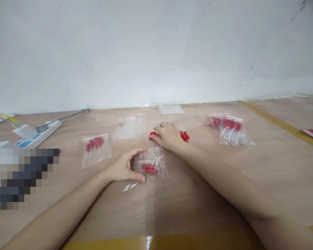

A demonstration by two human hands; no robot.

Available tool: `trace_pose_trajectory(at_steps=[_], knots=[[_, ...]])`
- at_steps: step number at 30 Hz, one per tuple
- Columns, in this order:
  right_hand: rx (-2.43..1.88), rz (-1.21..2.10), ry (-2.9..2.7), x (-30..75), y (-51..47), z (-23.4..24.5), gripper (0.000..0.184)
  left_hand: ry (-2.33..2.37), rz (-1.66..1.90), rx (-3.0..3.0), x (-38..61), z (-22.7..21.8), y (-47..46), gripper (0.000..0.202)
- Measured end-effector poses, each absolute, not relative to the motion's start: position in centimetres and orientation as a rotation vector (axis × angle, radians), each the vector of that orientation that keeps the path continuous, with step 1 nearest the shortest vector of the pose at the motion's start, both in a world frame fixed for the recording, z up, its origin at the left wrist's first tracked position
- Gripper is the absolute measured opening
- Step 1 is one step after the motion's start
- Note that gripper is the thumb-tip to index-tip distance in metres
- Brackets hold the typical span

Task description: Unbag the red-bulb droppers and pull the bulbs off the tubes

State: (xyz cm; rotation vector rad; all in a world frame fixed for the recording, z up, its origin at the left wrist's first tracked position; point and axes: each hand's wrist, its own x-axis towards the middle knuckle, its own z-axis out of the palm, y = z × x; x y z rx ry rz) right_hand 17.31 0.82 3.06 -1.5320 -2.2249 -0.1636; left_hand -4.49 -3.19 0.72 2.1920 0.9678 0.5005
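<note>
Loose red-handled pieces [151, 135], partly covered by right hand [168, 135], stacked zip bags [232, 133], overlapping, contents too jumbled to count, pixelated dark object [23, 178], possibly a device, striped item [312, 134], cropped at right edge

2 bare forearms [75, 205] reach forward, left hand [122, 166] curved with thumb [138, 177] spread, right hand [169, 135] palm down

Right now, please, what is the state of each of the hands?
Left hand: open, thumb and fingers spread at the clear bag.
Right hand: over red-ended pieces; whether it grips any cannot be told.
</note>
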Motion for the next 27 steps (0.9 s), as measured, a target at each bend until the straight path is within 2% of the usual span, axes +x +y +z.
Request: trace_pose_trajectory(at_steps=[3, 6, 10, 16, 19, 21, 27], knots=[[-1.461, 0.005, -2.081, 19.6, -0.8, 3.5, 0.021, 0.999, 0.493, 2.156, -4.4, 0.6, -3.2, 0.078], [-1.360, 0.326, -2.040, 21.7, -2.9, 3.1, 0.010, 1.017, 0.527, 2.121, -4.1, 0.5, -3.2, 0.071], [-1.143, 0.704, -2.157, 22.5, -5.0, 2.1, 0.009, 1.055, 0.561, 2.169, -3.5, 0.4, -3.2, 0.065], [-0.989, 0.726, -2.133, 20.6, -5.6, 0.6, 0.016, 1.106, 0.784, 2.477, -2.3, 1.0, -3.6, 0.071], [-0.879, 0.796, -2.106, 20.1, -5.5, 0.4, 0.021, 1.147, 0.881, 2.590, -2.2, 1.1, -3.8, 0.053], [-0.841, 0.804, -2.140, 19.9, -5.5, 0.6, 0.025, 1.119, 0.804, 2.616, -2.2, 1.0, -3.8, 0.040], [-0.836, 0.699, -2.353, 19.7, -5.4, 1.3, 0.029, 0.969, 0.670, 2.543, -2.4, 0.8, -3.5, 0.033]])
